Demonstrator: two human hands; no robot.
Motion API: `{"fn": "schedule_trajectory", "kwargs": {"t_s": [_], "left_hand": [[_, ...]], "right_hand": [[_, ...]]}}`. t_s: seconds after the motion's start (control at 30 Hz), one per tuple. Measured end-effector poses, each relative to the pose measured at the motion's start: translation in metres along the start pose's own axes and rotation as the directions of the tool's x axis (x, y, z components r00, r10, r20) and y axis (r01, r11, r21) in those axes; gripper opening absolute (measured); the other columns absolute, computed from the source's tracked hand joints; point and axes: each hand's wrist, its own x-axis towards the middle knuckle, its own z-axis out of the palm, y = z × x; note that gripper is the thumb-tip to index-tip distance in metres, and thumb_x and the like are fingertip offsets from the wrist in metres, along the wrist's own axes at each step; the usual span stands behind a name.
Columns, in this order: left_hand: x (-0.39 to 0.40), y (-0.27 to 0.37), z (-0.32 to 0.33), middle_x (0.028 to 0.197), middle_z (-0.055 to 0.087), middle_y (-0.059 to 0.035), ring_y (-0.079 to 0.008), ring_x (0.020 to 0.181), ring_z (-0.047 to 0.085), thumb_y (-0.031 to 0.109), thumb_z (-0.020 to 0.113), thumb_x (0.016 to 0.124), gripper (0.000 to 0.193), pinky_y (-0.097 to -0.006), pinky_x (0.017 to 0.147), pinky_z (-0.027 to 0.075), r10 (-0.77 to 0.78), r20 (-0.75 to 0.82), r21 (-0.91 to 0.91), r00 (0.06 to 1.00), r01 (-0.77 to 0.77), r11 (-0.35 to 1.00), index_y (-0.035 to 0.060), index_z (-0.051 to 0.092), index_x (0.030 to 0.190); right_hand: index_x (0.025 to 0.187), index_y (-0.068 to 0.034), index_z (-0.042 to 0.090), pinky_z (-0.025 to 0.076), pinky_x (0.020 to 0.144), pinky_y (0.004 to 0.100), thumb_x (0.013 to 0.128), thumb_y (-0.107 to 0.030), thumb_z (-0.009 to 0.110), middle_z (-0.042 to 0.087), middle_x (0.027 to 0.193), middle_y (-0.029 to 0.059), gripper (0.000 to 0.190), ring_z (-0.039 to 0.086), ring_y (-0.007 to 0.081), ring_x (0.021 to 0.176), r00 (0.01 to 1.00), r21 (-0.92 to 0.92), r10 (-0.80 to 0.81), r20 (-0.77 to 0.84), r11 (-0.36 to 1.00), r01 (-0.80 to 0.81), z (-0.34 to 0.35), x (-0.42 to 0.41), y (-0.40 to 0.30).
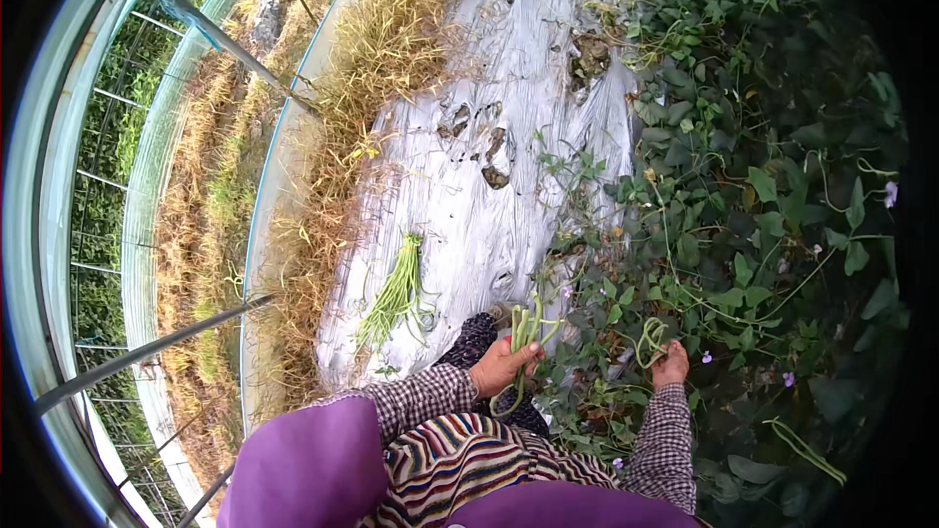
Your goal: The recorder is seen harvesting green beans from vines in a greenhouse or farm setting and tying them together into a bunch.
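Note:
My left hand (505,368) is closed around a small bunch of green long beans (522,330); some of their ends stick up past my fingers and one loops below. Further right, my right hand (669,365) reaches among the vine leaves, its fingers on a curled long bean (650,341). Part of its grip is turned away from view. A larger bundle of long beans (396,293) lies to the left on the silver plastic mulch (440,213), gathered at its top end. Another pair of pods (805,451) shows among the foliage at lower right.
Dense bean vines (704,235) with purple flowers fill the right side. Torn holes (496,176) in the mulch expose soil. Dry yellow grass (323,198) borders the mulch on the left, beside metal greenhouse pipes (154,348) and plastic sheeting (271,183).

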Motion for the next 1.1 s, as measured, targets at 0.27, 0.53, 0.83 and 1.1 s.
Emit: {"fn": "schedule_trajectory", "kwargs": {"t_s": [0.27,0.53,0.83,1.1], "left_hand": [[-0.037,-0.016,-0.014,0.069,0.051,0.0019,-0.0072,0.064,0.045,0.031,0.051,0.092,0.028,-0.0232,0.060,0.037,0.123,0.070,0.051,0.990,-0.127,0.991,0.0042,0.056,0.086],[-0.033,0.033,-0.016,0.061,0.049,0.0019,-0.0090,0.057,0.044,0.037,0.052,0.090,0.032,-0.0243,0.055,0.037,0.266,-0.139,-0.013,0.954,-0.271,0.963,0.0052,0.058,0.087],[-0.040,0.061,-0.005,0.068,0.055,-0.0026,-0.0104,0.064,0.050,0.029,0.052,0.090,0.026,-0.0240,0.059,0.040,0.394,-0.160,-0.280,0.905,-0.424,0.861,0.0038,0.058,0.089],[-0.041,0.147,0.032,0.091,0.053,-0.0065,-0.0130,0.075,0.053,0.021,0.051,0.091,0.020,-0.0290,0.072,0.045,0.611,0.119,-0.559,0.783,-0.455,0.693,0.0027,0.055,0.094]], "right_hand": [[0.103,-0.005,0.050,0.047,0.063,0.0254,0.093,-0.011,0.046,0.055,0.084,0.0052,0.012,0.054,0.0109,0.077,0.523,-0.042,-0.173,0.835,0.927,0.373,0.300,-0.189,-0.015],[0.141,-0.010,0.015,0.020,0.107,0.0374,0.092,-0.012,0.049,0.021,0.144,0.0116,0.060,0.023,0.0239,0.133,-0.277,0.299,-0.215,0.936,0.902,0.311,0.391,-0.421,-0.063],[0.135,-0.001,0.028,0.022,0.107,0.0376,0.087,-0.021,0.057,0.031,0.140,0.0141,0.060,0.026,0.0265,0.132,-0.188,0.205,-0.103,0.977,0.702,0.682,0.235,-0.298,-0.073],[0.136,0.000,0.026,0.020,0.106,0.0436,0.057,-0.068,0.067,0.025,0.141,0.0239,0.112,0.022,0.0365,0.132,-0.092,0.089,0.023,0.996,0.097,0.991,0.161,-0.268,-0.063]]}}
